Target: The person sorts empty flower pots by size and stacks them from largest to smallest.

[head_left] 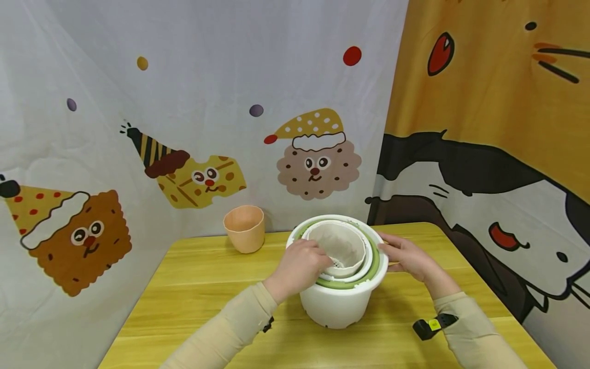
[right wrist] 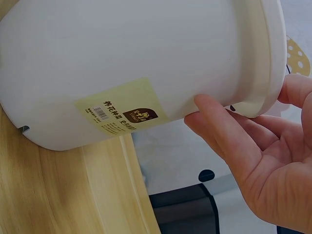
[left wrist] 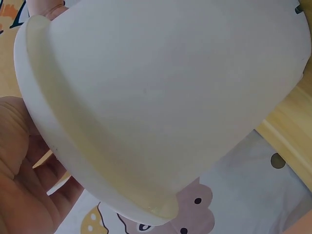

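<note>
A large white flowerpot (head_left: 334, 307) stands upright on the table with smaller pots nested inside it. Within its rim show a green pot rim (head_left: 338, 284), then a white one, and innermost a cream flowerpot (head_left: 345, 243) with drain holes. My left hand (head_left: 301, 267) reaches over the near left side and pinches the cream pot's rim; its fingertips are partly hidden. On the far side, my right hand (head_left: 407, 256) grips the large pot's rim, its fingers against the wall below. A yellow-green label (right wrist: 122, 107) shows on that wall in the right wrist view.
A peach-coloured flowerpot (head_left: 244, 241) stands at the back left of the wooden table (head_left: 198, 307). Behind the table hangs a white cloth (head_left: 193, 77) with cartoon prints. A second printed cloth (head_left: 484, 102) runs along the right side.
</note>
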{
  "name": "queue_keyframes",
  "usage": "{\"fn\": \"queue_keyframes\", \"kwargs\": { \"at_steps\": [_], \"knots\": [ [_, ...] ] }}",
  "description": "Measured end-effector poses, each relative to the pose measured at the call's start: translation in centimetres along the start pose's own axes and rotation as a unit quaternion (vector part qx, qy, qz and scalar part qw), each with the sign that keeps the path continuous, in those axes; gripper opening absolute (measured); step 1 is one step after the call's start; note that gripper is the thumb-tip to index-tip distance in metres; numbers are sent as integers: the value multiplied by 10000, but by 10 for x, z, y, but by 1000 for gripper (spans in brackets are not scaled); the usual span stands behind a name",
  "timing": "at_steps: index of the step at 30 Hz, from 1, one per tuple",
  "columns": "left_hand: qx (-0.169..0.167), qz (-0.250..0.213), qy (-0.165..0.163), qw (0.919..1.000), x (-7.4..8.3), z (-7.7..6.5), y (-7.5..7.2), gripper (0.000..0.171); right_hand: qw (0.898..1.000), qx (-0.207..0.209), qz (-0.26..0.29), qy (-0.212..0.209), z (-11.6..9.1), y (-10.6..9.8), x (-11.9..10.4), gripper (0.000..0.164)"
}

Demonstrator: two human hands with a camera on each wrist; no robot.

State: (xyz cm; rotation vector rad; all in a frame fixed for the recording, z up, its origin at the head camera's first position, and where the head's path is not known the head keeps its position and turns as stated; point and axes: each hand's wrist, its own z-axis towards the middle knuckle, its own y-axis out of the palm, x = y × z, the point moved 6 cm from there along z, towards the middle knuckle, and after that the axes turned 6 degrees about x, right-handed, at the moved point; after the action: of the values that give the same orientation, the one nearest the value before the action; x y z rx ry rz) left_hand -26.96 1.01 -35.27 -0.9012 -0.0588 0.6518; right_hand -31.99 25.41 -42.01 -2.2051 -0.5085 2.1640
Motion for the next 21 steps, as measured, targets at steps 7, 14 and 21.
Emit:
{"fn": "queue_keyframes", "kwargs": {
  "at_steps": [7, 14, 21],
  "knots": [
    [-279, -184, -125, 9994, -3, 0, -3, 16, 10000, -6, 42, 31, -1, -1, -1, 63],
    [-497, -397, -419, 9971, -10, -2, -8, 25, 9999, -73, 117, 48, -2, 1, -2, 64],
    [-532, -707, -565, 9945, -18, -7, -12, 29, 10000, -36, 61, 38, -1, 1, -1, 65]
  ]
}}
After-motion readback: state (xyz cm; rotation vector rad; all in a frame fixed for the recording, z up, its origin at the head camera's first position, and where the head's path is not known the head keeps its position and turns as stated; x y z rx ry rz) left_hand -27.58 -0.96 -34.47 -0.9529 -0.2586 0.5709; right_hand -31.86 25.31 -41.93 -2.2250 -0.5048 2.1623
